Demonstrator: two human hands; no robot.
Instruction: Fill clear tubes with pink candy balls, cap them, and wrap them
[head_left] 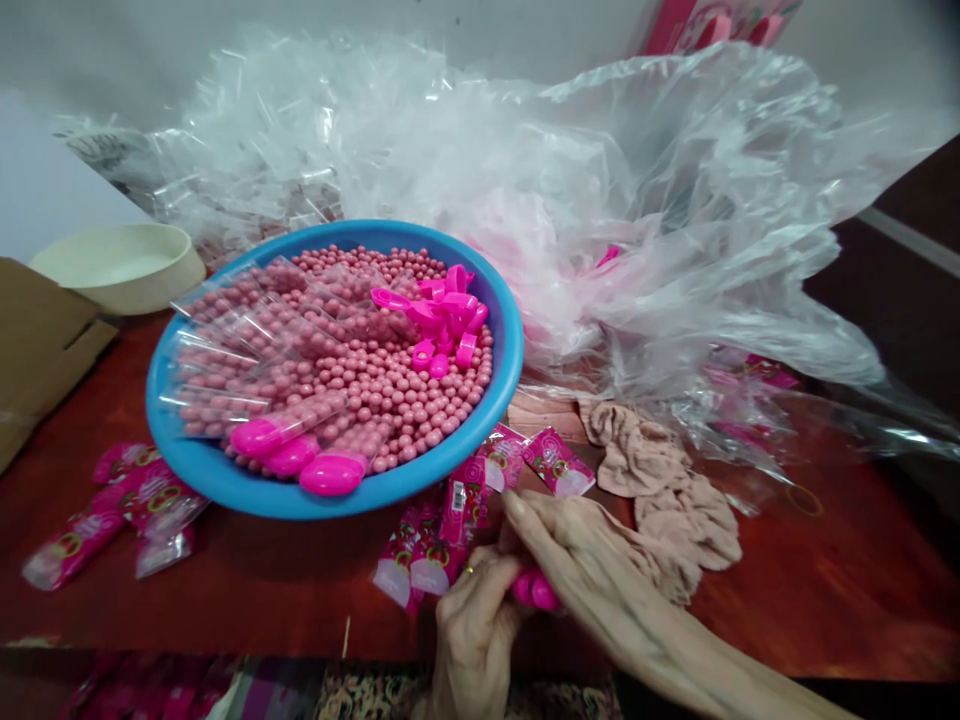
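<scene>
Grip: both hands close together on a small pink capsule [535,590], just in front of the blue basin [480,440], near the table's front edge.
Left hand [472,630]: fingers curled up around the capsule's left end, a ring on one finger.
Right hand [577,560]: fingers [525,515] pressed flat over the top of the capsule, covering most of it.
Capsule axis: only a rounded pink end shows between the hands; it seems to lie roughly left to right, but I cannot tell for sure.
Just beyond the hands: pink sachets [480,490] fanned against the basin's near rim.
In the basin: pink bead-like candies [390,370], filled clear packets [225,350], pink egg-shaped capsules [334,472], a heap of pink scoops [442,315].
Right of the basin: beige crumpled cloth [660,480].
Behind the basin: clear plastic bags [600,180].
Left of the basin: more sachets [112,520], a cream bowl [120,265].
</scene>
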